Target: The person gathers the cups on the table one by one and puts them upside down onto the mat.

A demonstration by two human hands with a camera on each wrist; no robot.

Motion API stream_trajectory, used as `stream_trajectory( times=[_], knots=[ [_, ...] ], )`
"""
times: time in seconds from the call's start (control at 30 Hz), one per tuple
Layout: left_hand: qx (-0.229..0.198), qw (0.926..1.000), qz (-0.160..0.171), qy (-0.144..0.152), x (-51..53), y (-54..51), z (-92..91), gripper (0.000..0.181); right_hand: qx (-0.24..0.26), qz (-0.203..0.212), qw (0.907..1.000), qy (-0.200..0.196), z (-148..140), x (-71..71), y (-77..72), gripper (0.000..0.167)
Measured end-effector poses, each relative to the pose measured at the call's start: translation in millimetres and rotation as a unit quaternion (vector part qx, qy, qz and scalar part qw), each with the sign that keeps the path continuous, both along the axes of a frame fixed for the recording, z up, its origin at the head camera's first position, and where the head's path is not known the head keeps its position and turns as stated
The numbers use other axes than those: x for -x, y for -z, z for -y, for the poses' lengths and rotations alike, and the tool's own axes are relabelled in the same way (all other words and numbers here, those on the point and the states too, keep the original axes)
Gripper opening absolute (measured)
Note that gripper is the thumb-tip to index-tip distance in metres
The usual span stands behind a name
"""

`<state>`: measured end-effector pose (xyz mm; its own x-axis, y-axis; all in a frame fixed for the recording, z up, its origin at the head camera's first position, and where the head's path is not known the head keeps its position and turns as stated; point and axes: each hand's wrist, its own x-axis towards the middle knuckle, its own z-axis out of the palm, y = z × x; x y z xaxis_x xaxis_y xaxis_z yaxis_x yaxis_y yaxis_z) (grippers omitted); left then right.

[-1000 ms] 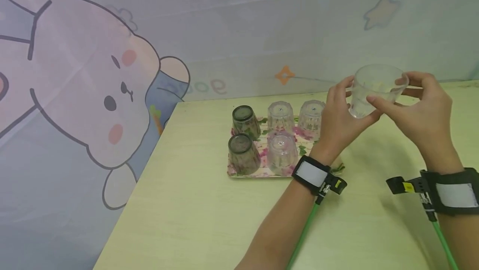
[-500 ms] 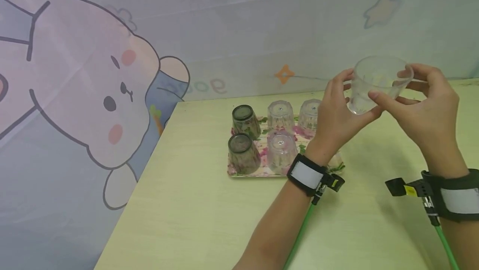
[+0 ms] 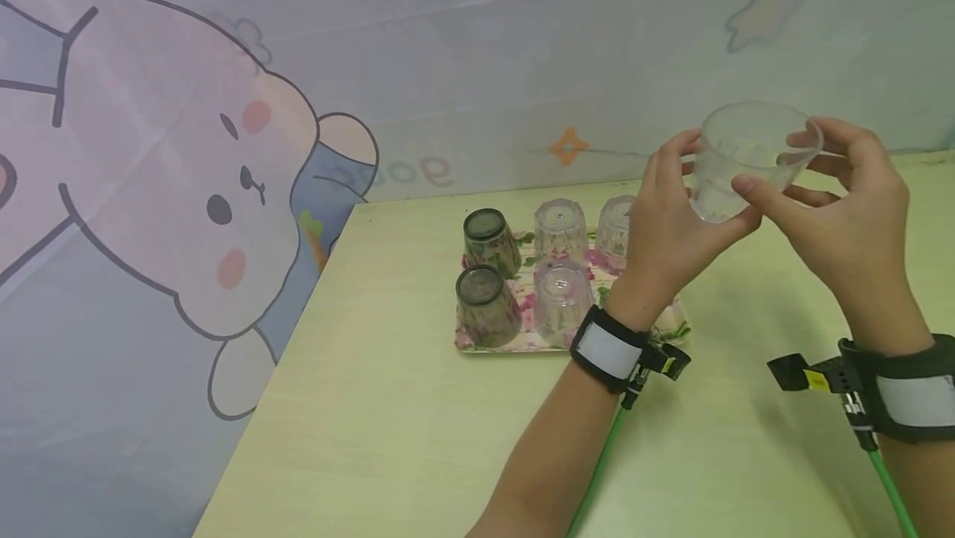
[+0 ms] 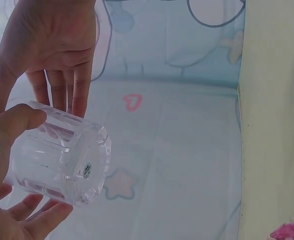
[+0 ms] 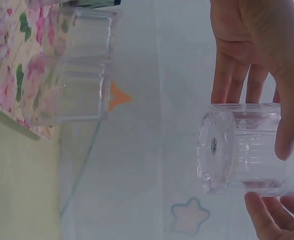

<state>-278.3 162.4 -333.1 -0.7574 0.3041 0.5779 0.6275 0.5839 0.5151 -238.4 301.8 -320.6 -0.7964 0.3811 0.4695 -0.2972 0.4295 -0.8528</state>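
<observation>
A clear faceted drinking glass (image 3: 734, 165) is held up above the table's right half, its mouth upward and slightly tilted. From its left side my left hand (image 3: 664, 215) grips it, thumb and fingers curled round the lower wall. My right hand (image 3: 850, 206) holds the opposite side, thumb on the near wall and fingers behind the rim. The left wrist view shows the glass (image 4: 62, 155) between both hands, a small dark mark on its base. In the right wrist view, fingers of both hands touch the glass (image 5: 246, 147).
Left of the hands lies a floral tray (image 3: 525, 306) with upturned glasses: dark ones, including a front dark glass (image 3: 487, 310), and clear ones such as a front clear glass (image 3: 561, 306). My left forearm hides part of the tray. A printed cloth (image 3: 485, 65) hangs behind the table (image 3: 373, 405).
Both hands have raised the glass a little, and it has tipped slightly. The glasses on the tray have stayed in place.
</observation>
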Motion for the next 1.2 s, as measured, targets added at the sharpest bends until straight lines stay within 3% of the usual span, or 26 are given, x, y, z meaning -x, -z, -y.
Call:
stream_trajectory(
  times=[0.23, 0.5, 1.03, 1.2],
  knots=[
    [-0.074, 0.9968, 0.030, 0.011, -0.5, 0.0, -1.4, 0.084, 0.004, -0.035, 0.9989, -0.030, 0, 0.4, 2.4, 0.059],
    [-0.174, 0.9805, 0.091, 0.011, 2.6, 2.9, -2.1, 0.081, 0.004, -0.053, 0.9978, -0.038, 0, 1.5, 4.0, 0.047],
    [-0.329, 0.9305, 0.154, 0.047, 6.6, 4.8, -1.5, 0.078, -0.014, -0.037, 0.9966, -0.072, 1, 4.8, 10.2, 0.046],
    [-0.376, 0.9090, 0.166, 0.069, 6.5, 6.5, -1.0, 0.075, -0.016, -0.043, 0.9958, -0.079, 3, 5.7, 12.2, 0.048]
  ],
)
